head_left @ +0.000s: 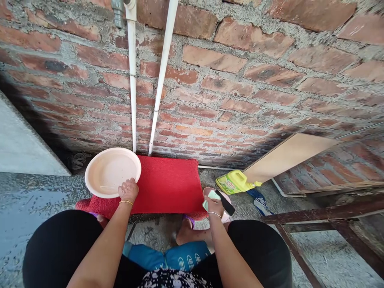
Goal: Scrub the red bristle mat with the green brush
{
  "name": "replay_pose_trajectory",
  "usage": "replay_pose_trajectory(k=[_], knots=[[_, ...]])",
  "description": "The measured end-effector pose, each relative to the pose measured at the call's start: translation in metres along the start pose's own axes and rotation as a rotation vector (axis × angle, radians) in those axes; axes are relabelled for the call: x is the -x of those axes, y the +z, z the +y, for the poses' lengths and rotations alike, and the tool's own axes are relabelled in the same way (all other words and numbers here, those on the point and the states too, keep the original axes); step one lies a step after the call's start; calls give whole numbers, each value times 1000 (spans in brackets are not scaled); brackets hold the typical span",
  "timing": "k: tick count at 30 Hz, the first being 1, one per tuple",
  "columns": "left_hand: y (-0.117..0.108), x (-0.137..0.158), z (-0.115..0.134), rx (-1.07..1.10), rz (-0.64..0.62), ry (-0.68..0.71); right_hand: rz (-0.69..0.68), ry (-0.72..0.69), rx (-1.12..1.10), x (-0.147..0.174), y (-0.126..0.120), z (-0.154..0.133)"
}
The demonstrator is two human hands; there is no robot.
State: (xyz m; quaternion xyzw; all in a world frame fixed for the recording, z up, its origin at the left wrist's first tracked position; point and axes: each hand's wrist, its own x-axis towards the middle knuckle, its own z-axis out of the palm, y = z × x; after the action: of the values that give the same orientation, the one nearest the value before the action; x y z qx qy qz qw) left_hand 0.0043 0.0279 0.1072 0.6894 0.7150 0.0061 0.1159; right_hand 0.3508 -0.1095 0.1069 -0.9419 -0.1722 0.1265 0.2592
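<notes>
My left hand (128, 190) is closed on the near right rim of a pale pink basin (112, 170), which sits tilted on the left end of a red mat (168, 184). Past the mat's right edge, my right hand (215, 206) is closed around a pale green and black object (225, 203) that looks like a scrub brush. Fingers partly hide it, so its exact kind is unclear. Below that object is a small pink dish (225, 218), mostly covered by the hand.
A yellow detergent jug (235, 182) lies by a leaning board (291, 154). Blue and white packaging (259, 203) is on the wet concrete floor. White pipes (132, 84) run down the brick wall (222, 80). A grey slab (27, 140) stands left, a brown wooden frame (324, 212) right.
</notes>
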Motion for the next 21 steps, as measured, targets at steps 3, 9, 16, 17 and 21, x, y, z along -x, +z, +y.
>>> replay_pose_trajectory(k=[3, 9, 16, 17, 21], knots=[[0, 0, 0, -3, 12, 2, -71, -79, -31, 30, 32, -19], [1, -1, -1, -19, -7, 1, -429, -508, 121, 142, 90, -59], [3, -2, -1, -20, -15, 8, -647, -1008, 379, 197, 104, -63], [3, -2, -1, -17, -15, 4, -624, -988, 387, 187, 100, -58], [5, -2, -1, -3, -4, -10, -431, -674, 281, 116, 68, -26]])
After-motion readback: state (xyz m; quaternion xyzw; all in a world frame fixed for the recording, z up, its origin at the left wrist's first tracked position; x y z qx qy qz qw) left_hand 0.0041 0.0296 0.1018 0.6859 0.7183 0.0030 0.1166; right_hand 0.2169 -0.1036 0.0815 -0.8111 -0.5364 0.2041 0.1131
